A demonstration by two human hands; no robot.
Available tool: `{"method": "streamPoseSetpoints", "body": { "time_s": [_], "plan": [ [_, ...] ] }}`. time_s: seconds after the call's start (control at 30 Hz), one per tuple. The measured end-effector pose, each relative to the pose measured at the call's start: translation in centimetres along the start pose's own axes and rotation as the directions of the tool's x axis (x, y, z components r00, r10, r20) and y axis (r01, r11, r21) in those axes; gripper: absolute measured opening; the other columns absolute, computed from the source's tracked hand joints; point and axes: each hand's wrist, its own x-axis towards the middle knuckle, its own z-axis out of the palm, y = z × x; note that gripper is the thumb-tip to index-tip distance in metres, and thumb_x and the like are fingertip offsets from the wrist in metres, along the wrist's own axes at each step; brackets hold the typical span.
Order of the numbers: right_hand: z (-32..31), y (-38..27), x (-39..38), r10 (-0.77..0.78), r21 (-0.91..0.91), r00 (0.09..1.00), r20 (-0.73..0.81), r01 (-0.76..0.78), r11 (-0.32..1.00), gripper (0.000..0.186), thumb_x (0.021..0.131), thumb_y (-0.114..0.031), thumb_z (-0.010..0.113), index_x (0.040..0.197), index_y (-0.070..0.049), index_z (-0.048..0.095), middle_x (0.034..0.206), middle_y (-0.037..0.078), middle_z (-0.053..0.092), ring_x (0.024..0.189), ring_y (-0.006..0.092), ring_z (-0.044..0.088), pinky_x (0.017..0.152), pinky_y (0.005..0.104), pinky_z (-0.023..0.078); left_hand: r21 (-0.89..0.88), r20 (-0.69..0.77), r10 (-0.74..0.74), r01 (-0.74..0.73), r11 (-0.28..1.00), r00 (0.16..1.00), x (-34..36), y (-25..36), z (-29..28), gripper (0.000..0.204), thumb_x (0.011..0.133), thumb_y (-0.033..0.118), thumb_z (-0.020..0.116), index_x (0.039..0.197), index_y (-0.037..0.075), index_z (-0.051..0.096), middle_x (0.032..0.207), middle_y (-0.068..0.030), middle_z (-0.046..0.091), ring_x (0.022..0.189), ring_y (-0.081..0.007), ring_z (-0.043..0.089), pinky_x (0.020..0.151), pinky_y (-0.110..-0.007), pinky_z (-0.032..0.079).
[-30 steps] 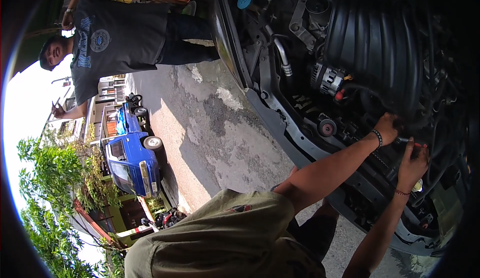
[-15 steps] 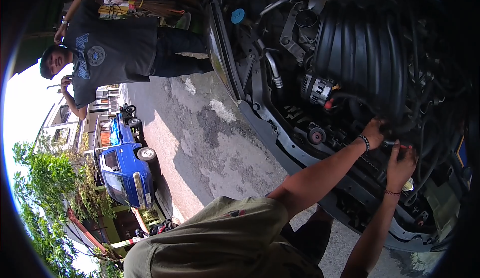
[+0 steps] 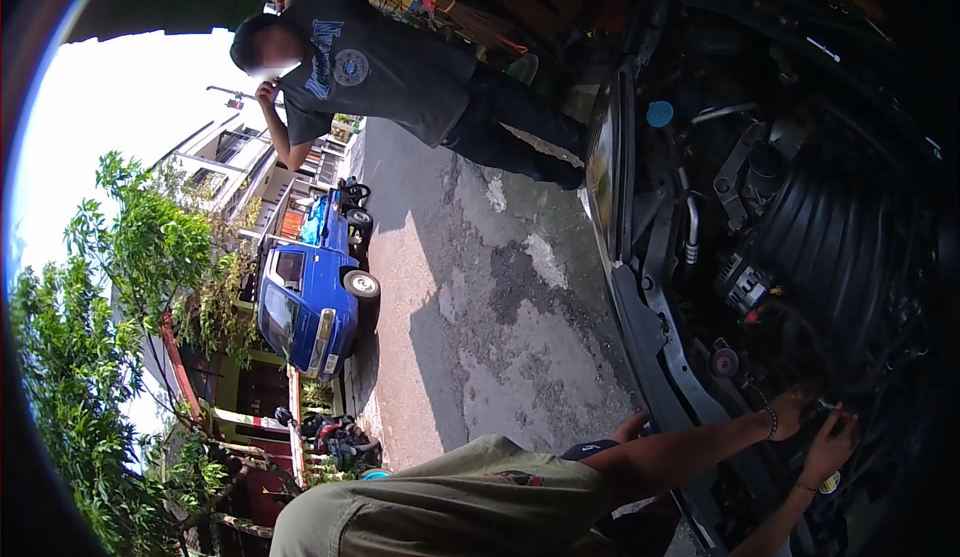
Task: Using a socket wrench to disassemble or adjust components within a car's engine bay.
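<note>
Outdoors, patchy grey pavement (image 3: pixel 500 347) is stretching beside a shadowed engine bay (image 3: pixel 656 222). Left hand (image 3: pixel 790 414) and right hand (image 3: pixel 831 446) are sitting low inside it, nearly meeting — a small silvery piece (image 3: pixel 828 405) is showing between them — but shade is hiding whether either is closed on it.

On my screen the sky (image 3: pixel 120 107) at ten o'clock glares white, while the engine (image 3: pixel 830 247) at three o'clock lies dim; the rim is black and curved.
</note>
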Motion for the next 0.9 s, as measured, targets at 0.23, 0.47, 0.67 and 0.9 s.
{"method": "streamPoseSetpoints", "body": {
  "time_s": [0.23, 0.47, 0.67, 0.9],
  "plan": [
    [1.1, 1.4, 0.1, -0.109, -0.051, 0.993, -0.032, 0.108, 0.993, 0.037, 0.098, -0.03, 0.054, 0.108, 0.005, 0.063, 0.101, 0.023, 0.064, 0.099, 0.0414, 0.058, 0.088, 0.0475, 0.044, 0.031, 0.112, -0.142, 0.139, 0.99, 0.983, -0.2, 1.5, -1.2, 0.05, 0.086, 0.009, 0.058, 0.133, -0.003, 0.047, 0.128, -0.027, 0.055, 0.121, -0.0402, 0.051, 0.103, -0.042, 0.043],
    [0.0, 0.2, 0.2, -0.057, 0.05, 0.998, 0.015, 0.056, 0.997, 0.04, 0.096, -0.028, 0.058, 0.103, 0.011, 0.061, 0.099, 0.026, 0.062, 0.096, 0.0434, 0.057, 0.085, 0.0488, 0.045, 0.009, 0.188, -0.267, 0.27, 0.963, 0.945, -0.1, 2.9, -2.1, 0.05, 0.082, 0.004, 0.058, 0.131, -0.001, 0.05, 0.123, -0.0258, 0.058, 0.118, -0.0406, 0.054, 0.101, -0.043, 0.045],
    [0.1, -0.1, 0.1, -0.033, 0.012, 0.999, -0.043, 0.034, 0.999, 0.042, 0.095, -0.031, 0.058, 0.103, 0.011, 0.061, 0.102, 0.026, 0.062, 0.099, 0.0427, 0.058, 0.085, 0.0483, 0.045, 0.109, 0.097, -0.167, 0.156, 0.982, 0.981, 0.1, 0.8, -0.3, 0.054, 0.079, 0.0, 0.049, 0.133, 0.001, 0.049, 0.119, -0.0284, 0.059, 0.115, -0.0418, 0.055, 0.101, -0.044, 0.045],
    [-1.4, -1.0, -0.1, 0.197, 0.205, 0.98, -0.016, -0.19, 0.96, 0.039, 0.095, -0.032, 0.059, 0.102, 0.006, 0.063, 0.098, 0.022, 0.067, 0.092, 0.0382, 0.064, 0.079, 0.0451, 0.049, 0.1, 0.031, -0.125, 0.122, 0.988, 0.992, -0.1, 1.3, -0.1, 0.038, 0.092, 0.021, 0.055, 0.123, 0.001, 0.056, 0.111, -0.0265, 0.063, 0.102, -0.0436, 0.059, 0.091, -0.047, 0.048]
  ]
}}
